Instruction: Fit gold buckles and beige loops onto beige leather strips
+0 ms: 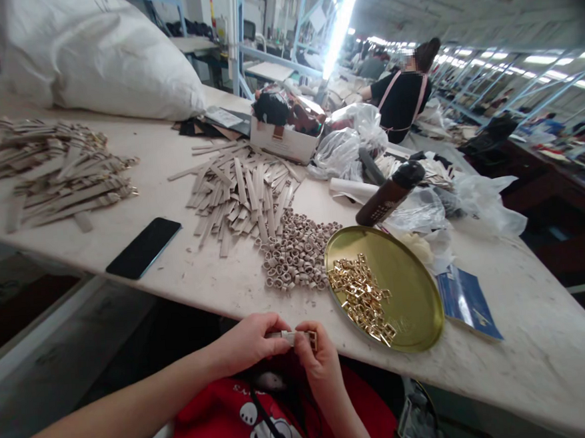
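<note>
Between my hands, just in front of the table edge, is a short light-grey strap (287,337) with a gold buckle (313,339) at its right end. My left hand (261,341) pinches the strap from the left. The fingers of my right hand (319,357) close around the buckle end. Beyond them on the table lies a heap of small grey strap loops (295,255). A round gold tray (419,303) to the right carries a pile of gold buckles (360,294). Loose grey strips (250,188) are heaped behind the loops.
Buckled straps (63,168) are piled at the far left, with a black phone (144,248) nearer. A white sack (111,58), a filled box (284,136), a dark bottle (391,193), plastic bags (347,142) and a blue booklet (468,301) also occupy the table. A person (401,98) stands beyond.
</note>
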A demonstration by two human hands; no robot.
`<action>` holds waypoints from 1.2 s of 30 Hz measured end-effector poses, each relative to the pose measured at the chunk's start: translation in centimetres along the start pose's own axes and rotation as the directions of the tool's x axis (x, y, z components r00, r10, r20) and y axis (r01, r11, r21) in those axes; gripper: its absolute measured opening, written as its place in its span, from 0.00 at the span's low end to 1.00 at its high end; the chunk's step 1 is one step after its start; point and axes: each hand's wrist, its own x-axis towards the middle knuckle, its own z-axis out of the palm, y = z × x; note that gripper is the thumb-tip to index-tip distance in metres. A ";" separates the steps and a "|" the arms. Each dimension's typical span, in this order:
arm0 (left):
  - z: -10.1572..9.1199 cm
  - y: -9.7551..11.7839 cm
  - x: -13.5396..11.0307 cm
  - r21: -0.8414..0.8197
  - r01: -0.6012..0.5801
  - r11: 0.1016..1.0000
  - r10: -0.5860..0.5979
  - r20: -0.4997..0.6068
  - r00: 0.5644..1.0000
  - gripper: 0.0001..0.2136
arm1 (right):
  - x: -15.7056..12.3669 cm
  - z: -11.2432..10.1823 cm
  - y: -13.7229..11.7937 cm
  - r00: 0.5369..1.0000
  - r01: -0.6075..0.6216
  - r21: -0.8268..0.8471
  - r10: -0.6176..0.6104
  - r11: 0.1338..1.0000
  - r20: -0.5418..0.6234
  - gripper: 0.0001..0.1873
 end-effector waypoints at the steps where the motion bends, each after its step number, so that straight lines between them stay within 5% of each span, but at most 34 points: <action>1: 0.1 -0.1 0.2 0.018 0.001 1.000 -0.001 0.006 1.000 0.15 | 0.0 -0.1 0.1 1.000 0.005 -0.035 -0.004 0.999 0.024 0.11; 9: -0.1 -0.1 1.7 -0.020 0.043 0.999 -0.040 0.125 0.991 0.16 | 0.5 -0.2 0.5 0.999 0.048 -0.177 -0.051 0.983 -0.011 0.09; 16: -0.1 0.1 2.5 -0.045 0.087 0.995 -0.078 0.167 0.983 0.12 | 0.9 -1.4 0.4 0.978 0.029 -0.128 -0.002 0.991 0.207 0.09; 27: 0.7 0.1 1.4 -0.037 0.098 0.994 -0.086 0.250 0.964 0.11 | -0.1 -2.5 -0.8 0.945 0.031 -0.169 0.026 0.985 0.325 0.09; 36: 0.3 1.5 0.7 0.062 0.065 0.996 -0.078 0.251 0.965 0.14 | -1.4 -1.2 -0.1 0.989 -0.046 0.129 0.027 0.991 0.147 0.11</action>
